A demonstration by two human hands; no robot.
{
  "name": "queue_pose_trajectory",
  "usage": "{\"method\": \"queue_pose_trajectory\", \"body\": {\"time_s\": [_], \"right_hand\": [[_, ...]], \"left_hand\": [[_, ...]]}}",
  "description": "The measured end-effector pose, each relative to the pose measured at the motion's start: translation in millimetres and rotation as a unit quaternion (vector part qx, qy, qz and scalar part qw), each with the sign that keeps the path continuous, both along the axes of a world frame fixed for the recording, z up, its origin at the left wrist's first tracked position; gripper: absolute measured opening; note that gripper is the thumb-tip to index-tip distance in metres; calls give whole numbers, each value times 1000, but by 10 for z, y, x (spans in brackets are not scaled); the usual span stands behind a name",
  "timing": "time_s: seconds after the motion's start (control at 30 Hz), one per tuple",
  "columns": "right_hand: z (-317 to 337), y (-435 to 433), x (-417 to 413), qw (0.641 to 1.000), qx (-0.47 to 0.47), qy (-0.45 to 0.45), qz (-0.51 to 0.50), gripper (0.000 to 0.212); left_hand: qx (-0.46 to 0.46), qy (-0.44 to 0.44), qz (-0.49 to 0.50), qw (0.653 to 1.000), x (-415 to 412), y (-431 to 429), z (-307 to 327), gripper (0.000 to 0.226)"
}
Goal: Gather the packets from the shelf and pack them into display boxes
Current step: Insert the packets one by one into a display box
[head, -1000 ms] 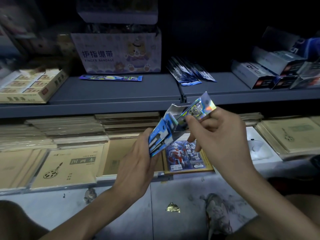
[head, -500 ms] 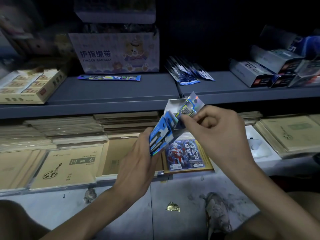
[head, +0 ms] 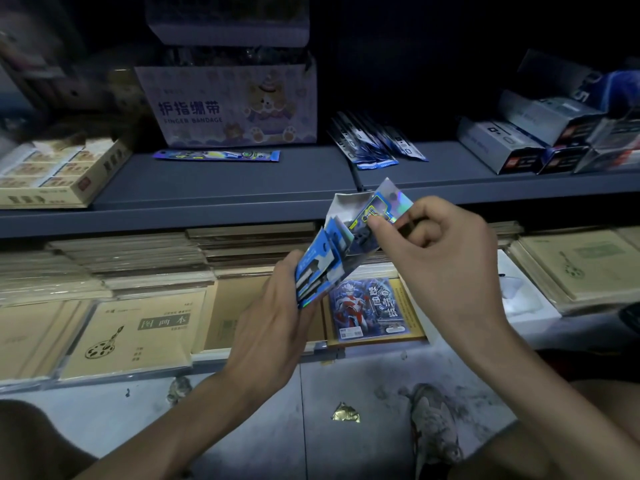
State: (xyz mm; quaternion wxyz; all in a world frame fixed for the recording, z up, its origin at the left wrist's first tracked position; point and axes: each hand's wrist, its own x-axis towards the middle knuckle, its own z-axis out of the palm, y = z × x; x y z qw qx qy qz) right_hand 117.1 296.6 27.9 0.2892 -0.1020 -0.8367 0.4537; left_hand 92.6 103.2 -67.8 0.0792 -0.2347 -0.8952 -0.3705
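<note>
— Gripping anything, the left hand (head: 273, 327)?
— Yes. Its fingers curl round one small display box (head: 341, 213) of thin card, white inside and printed blue outside. It is tilted, open mouth up, just in front of the grey shelf (head: 207, 188).
— And inside the box?
— Flat, glossy blue packets (head: 320, 268) standing on edge. I make out about three; the rest are hidden.
— The right hand (head: 446, 268)?
— Thumb and forefinger pinch one holographic packet (head: 389, 202), a shiny foil rectangle, at the mouth of the box. The other fingers are curled in.
— What lies on the shelf?
— One fanned heap of slim packets (head: 374, 143), too overlapped to count. One long blue strip (head: 216, 155) lies flat, and behind it is one cardboard carton (head: 235, 105) printed "FINGER BANDAGE". Several grey oblong boxes (head: 502, 147) are piled at the right end and one tan box (head: 59, 171) sits at the left end.
— Below the shelf?
— Stacks of tan paper sketchbooks (head: 138, 334) and one glossy pack (head: 370, 310) showing a red-and-silver figure. One crumpled gold foil scrap (head: 345, 412) lies on the floor.
</note>
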Motion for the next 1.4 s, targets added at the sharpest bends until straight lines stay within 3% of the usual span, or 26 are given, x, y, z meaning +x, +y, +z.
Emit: {"method": "queue_pose_trajectory", "body": {"time_s": [0.3,0.53,0.67,0.87,0.97,1.1,1.23,1.4], "right_hand": [[-30,-27,10,999,9,-17,30,45],[-101,-91,-18,989,-67,-84,96,42],[10,1,-7,982,-61,-133,119,43],[60,34,23,974,-109,-131,152,34],[61,20,46,961,-92,-182,185,29],[118,-22,83,952,-65,-219,206,40],[155,-11,86,937,-51,-252,235,21],[119,-19,34,919,4,-317,235,11]], "left_hand": [[-25,-1,13,1000,-8,20,-21,51],[-40,-1,29,999,42,79,-26,49],[-38,1,34,999,26,98,-6,51],[-25,4,31,999,-20,76,27,51],[-20,-1,28,999,-22,80,21,52],[-15,-1,27,1000,1,94,22,49],[-28,5,18,999,10,93,4,51],[-40,-10,-1,999,16,89,-54,56]]}}
